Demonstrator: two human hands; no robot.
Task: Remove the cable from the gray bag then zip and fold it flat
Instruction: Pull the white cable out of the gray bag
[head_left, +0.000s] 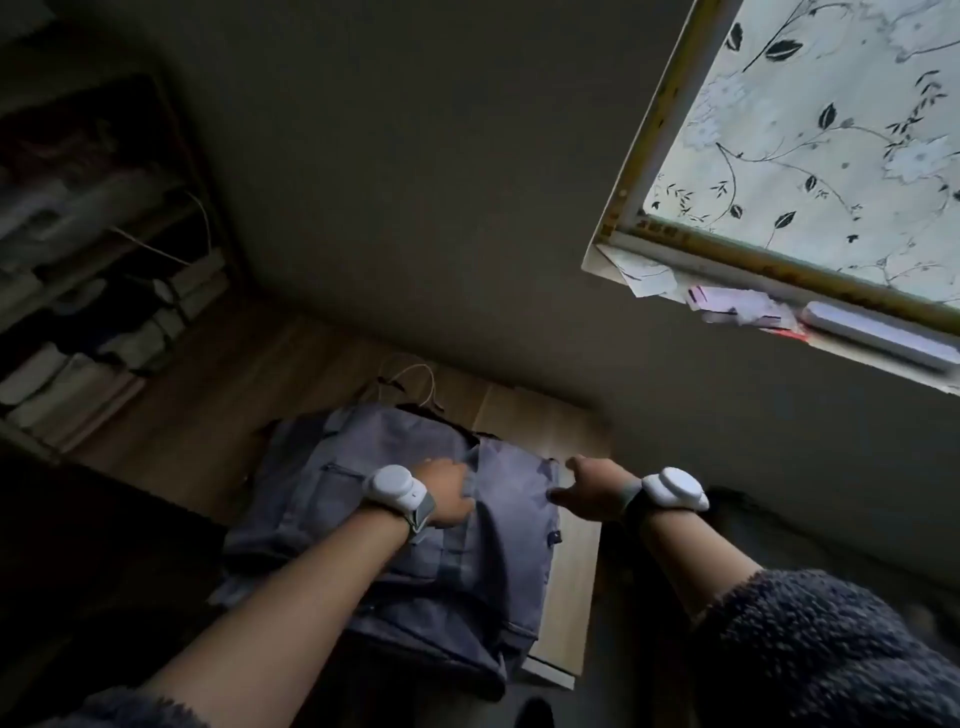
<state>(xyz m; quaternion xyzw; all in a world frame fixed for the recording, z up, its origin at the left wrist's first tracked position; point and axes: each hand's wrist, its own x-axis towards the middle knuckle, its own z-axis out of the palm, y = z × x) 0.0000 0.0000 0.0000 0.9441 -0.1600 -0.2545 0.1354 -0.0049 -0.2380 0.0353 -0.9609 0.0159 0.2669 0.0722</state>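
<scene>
The gray bag (405, 566) lies on a light wooden table (571, 597) in dim light. My left hand (447, 493) rests on the bag's upper middle, fingers closed on a fold of its fabric. At the bag's right edge my right hand (587, 486) pinches the fabric between thumb and fingers. A white cable (423, 375) loops on the table just beyond the bag's far end, outside the bag. Whether the bag's zip is closed is hidden by the folds and my hands.
A dark shelf unit (93, 291) with stacked items stands at the left. A window with flower-patterned film (810, 156) is at the upper right, with papers and a white bar (878, 335) on its sill. The plain wall runs behind the table.
</scene>
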